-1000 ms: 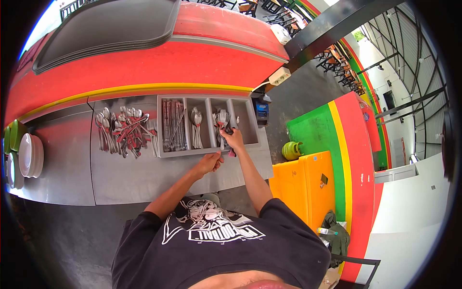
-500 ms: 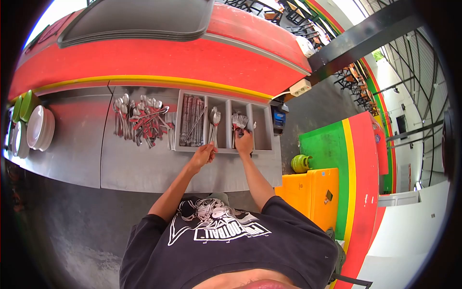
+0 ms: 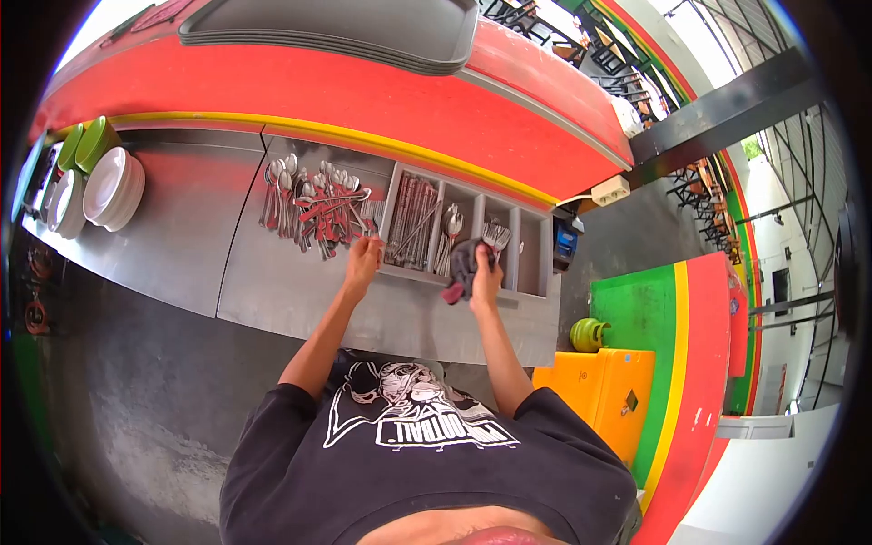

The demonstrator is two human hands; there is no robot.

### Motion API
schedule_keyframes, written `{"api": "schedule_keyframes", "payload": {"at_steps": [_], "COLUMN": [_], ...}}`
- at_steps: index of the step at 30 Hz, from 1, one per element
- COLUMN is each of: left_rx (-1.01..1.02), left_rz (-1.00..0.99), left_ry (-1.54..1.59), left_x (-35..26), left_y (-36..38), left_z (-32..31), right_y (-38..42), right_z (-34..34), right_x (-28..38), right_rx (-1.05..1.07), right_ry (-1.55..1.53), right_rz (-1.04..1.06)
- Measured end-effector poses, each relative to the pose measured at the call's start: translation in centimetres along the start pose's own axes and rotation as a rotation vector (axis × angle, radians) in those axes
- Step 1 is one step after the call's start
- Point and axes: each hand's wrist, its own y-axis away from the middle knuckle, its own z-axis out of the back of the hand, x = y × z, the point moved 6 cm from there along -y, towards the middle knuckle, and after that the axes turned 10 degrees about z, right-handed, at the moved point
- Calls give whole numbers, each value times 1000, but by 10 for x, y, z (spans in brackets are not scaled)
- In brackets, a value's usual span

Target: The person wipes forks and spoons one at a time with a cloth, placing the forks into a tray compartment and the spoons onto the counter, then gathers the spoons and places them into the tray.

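Note:
In the head view, my right hand (image 3: 488, 277) is closed around a crumpled dark cloth (image 3: 465, 265) with a reddish end. The cloth is over the front edge of a grey cutlery tray (image 3: 516, 245). Forks (image 3: 496, 234) stand in one compartment just behind my right hand; spoons (image 3: 451, 222) lie in the compartment to their left. My left hand (image 3: 363, 261) is at the tray's front left corner, fingers partly stretched out, nothing visible in them. Several loose forks (image 3: 372, 211) lie just beyond its fingertips, beside a heap of spoons and other cutlery (image 3: 320, 204).
The tray's left compartment has wrapped cutlery (image 3: 413, 218). White bowls (image 3: 113, 186) and green containers (image 3: 95, 143) stand at the left end of the steel counter (image 3: 272, 291). Stacked dark trays (image 3: 336, 32) rest on the red ledge behind. A blue device (image 3: 565, 245) is at right.
My left hand has moved left from the spoon compartment to the loose forks. My right hand has drawn back from the fork compartment and now shows a dark cloth. The view has shifted.

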Motion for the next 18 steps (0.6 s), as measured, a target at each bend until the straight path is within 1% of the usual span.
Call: {"api": "schedule_keyframes", "payload": {"at_steps": [3,4,5,6,7,8,10,11,14,18], "left_rx": [-264,-309,-353,-397,-392,-423,-481,-513,-557,-588], "left_rz": [-277,-293,-311,-328,-288,-327,-411,-386,-257,-226], "left_ry": [-281,-381,-479,-577,-754,-814,-932,-999,-1002,-1034], "left_x": [5,10,17,26,36,45,48,49,40,46], "left_y": [-21,-26,-29,-35,-44,-47,-37,-36,-30,-39], "left_z": [33,41,48,56,60,65,54,51,41,44], "right_y": [20,27,36,41,48,54,64,67,77,87], "right_z": [-39,-52,-62,-70,-78,-84,-88,-88,-79,-63], "right_x": [-28,-32,-39,-46,-49,-52,-63,-68,-79,-77], "right_rx": [103,120,135,126,144,162,162,161,150,124], "right_ry": [-196,-235,-288,-302,-306,-311,-330,-338,-355,-377], "right_rz": [-127,-148,-238,-248,-280,-313,-322,-324,-358,-400]}}
